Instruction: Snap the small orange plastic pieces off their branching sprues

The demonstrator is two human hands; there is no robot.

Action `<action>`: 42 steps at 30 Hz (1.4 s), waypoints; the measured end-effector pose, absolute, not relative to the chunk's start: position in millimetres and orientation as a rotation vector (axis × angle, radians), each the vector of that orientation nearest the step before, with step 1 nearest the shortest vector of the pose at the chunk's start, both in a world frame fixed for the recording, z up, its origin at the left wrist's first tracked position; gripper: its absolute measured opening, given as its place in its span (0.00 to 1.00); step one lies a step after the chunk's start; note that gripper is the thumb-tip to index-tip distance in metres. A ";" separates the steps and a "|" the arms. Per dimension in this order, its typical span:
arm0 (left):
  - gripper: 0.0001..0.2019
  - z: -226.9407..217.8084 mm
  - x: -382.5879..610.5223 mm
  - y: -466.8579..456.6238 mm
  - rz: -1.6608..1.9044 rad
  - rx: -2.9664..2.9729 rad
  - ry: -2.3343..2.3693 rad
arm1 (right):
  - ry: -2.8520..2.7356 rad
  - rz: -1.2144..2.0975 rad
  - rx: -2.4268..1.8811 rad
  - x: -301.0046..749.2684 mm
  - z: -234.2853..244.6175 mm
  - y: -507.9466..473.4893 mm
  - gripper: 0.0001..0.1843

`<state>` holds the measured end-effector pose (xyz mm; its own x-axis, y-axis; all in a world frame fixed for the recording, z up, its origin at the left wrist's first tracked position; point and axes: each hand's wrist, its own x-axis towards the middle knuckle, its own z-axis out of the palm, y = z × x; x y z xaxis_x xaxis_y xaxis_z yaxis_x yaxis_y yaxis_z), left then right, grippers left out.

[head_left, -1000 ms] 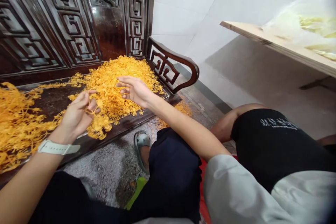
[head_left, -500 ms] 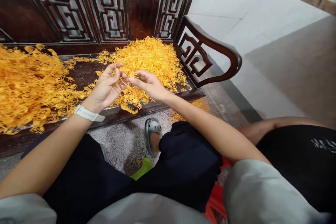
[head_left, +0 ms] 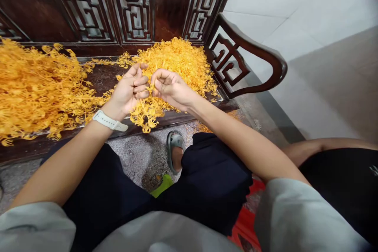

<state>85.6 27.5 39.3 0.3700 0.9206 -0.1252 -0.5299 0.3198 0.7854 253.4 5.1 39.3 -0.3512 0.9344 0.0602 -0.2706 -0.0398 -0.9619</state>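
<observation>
My left hand (head_left: 128, 90) is closed, its fingers curled around a thin orange-yellow plastic strand (head_left: 146, 114) whose small curled, claw-like tips dangle below it. Right beside it, my right hand (head_left: 173, 88) pinches a bit of the same strand between thumb and forefinger. The fingertips hide much of what lies between the two hands. Behind them, a heap of loose orange-yellow plastic pieces (head_left: 186, 61) rests on the dark wooden bench (head_left: 103, 78). A larger, tangled heap of branching strands (head_left: 38, 90) covers the bench at the left.
The bench's carved backrest (head_left: 174, 4) rises behind the heaps, and its curved armrest (head_left: 273, 61) bounds the right end. Below are a grey clog (head_left: 175, 139), a green object (head_left: 163, 186) and red plastic (head_left: 243, 224). Another person in black clothing (head_left: 339, 181) is close at right.
My left fingers have curled in more, and my right hand has tightened into a pinch. The strand hangs lower beneath my hands. The whole view has shifted slightly.
</observation>
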 end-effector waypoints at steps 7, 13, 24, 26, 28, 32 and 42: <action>0.15 45.2 53.2 50.0 1.182 0.693 0.723 | -1.815 1.787 -0.442 244.3 87.9 -33.1 0.12; 0.19 44.8 2.8 82.6 1.433 0.608 0.674 | -2.019 2.023 -0.132 236.8 115.7 -58.6 0.05; 0.10 32.9 28.8 65.4 1.256 0.637 0.680 | -0.466 1.423 -1.140 291.3 27.6 45.3 0.09; 0.10 33.2 32.8 63.3 1.244 0.638 0.672 | -0.575 1.383 -1.102 294.9 23.7 44.8 0.09; 0.12 34.3 36.7 61.1 1.235 0.633 0.670 | -0.719 1.368 -1.058 296.3 25.4 41.3 0.09; 0.14 31.3 42.7 61.3 1.242 0.590 0.676 | -0.885 1.362 -1.045 299.0 30.6 39.2 0.14; 0.11 30.3 57.5 62.4 1.375 0.534 0.629 | -1.312 1.611 -1.140 281.8 18.8 32.5 0.20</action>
<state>57.5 62.4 30.3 0.0814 0.9920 -0.0968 -0.7222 0.1257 0.6802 281.8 32.5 18.8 -0.3194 0.9314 -0.1749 -0.0169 -0.1901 -0.9816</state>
